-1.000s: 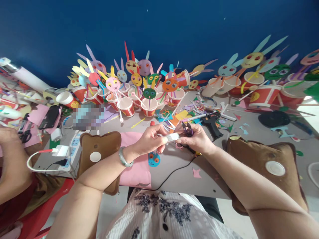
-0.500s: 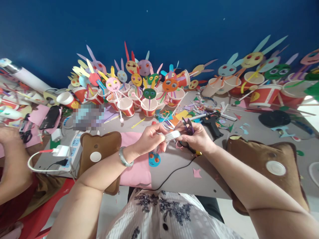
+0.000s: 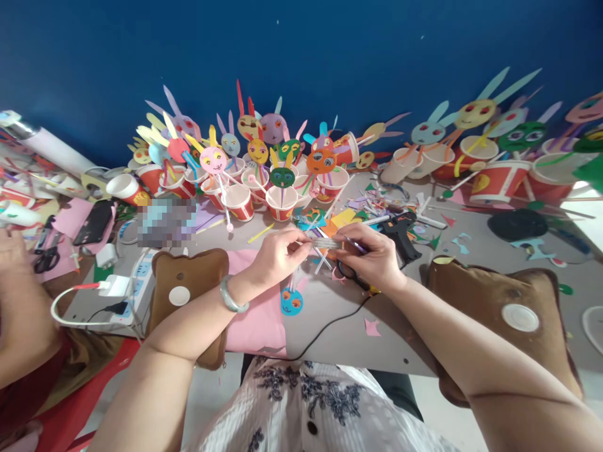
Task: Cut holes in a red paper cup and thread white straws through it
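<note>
Between my two hands is a small whitish, flat layered piece (image 3: pixel 326 243), held level above the table; its exact kind I cannot make out. The thumb and fingers of my left hand (image 3: pixel 285 254) pinch its left end. My right hand (image 3: pixel 370 254) is closed on its right end, and a dark purple scissors handle (image 3: pixel 351 246) shows partly among those fingers. Below my left hand lies a blue paper face (image 3: pixel 292 302) with orange eyes, beside a pink sheet (image 3: pixel 257 320). A black glue gun (image 3: pixel 400 235) rests just beyond my right hand.
Paper cups (image 3: pixel 281 204) with paper rabbit heads line the blue wall. Colourful paper scraps (image 3: pixel 348 218) litter the table behind my hands. Brown cushions (image 3: pixel 188 279) lie on both sides. A black cord (image 3: pixel 330 326) crosses in front; a power strip (image 3: pixel 141 270) and another person's arm (image 3: pixel 28 301) are left.
My hands have tilted the whitish piece, so it now shows thinner and higher. My left hand has turned and risen slightly. The scissors handle at my right hand is now less visible.
</note>
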The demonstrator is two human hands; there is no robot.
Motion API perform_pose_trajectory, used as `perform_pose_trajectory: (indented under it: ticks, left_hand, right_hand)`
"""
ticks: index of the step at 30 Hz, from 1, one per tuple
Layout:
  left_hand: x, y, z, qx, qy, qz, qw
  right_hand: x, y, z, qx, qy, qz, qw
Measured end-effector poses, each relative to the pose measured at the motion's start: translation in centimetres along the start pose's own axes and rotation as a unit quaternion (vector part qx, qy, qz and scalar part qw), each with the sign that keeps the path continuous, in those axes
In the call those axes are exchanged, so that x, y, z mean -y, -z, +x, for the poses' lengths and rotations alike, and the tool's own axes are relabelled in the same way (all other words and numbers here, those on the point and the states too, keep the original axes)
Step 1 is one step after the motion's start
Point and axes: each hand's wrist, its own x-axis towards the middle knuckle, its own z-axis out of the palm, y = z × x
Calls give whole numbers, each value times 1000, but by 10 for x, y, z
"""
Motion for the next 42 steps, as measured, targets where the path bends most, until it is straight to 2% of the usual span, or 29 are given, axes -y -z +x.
perform_pose_trajectory:
  ticks: [8,14,19,21,24,27,29,33,38,42]
  left_hand:
    - [9,-5,-2,10,-45,72,996]
    - [10,-5,-3,26,-42,87,995]
    - [8,-7,-4,22,-17,58,998]
    - [6,-7,-4,16,7,40,999]
    - [2,-5,-3,28,76,-39,996]
    - [-2,-2,0,59,158,-142,976]
    - [-4,0,2,67,188,-194,961]
    - [-5,1,4,75,220,-278,932]
    - [-2,4,3,160,239,-338,896]
    - [-3,4,1,169,233,-355,890]
  right_hand:
    - [2,-4,-5,33,150,-96,983]
    - [4,-6,-9,33,149,-124,980]
    - [6,-9,-10,29,141,-95,985]
    - [6,-10,-11,22,111,-74,991]
    - [6,-10,-10,8,14,-25,1000]
    - [4,-9,-7,-7,-86,39,996]
    - [4,-7,-5,-10,-137,73,988]
    - [5,-5,-4,4,-203,131,970]
    - [4,-3,-6,49,-283,223,931]
    - [-6,-3,-11,73,-286,278,914]
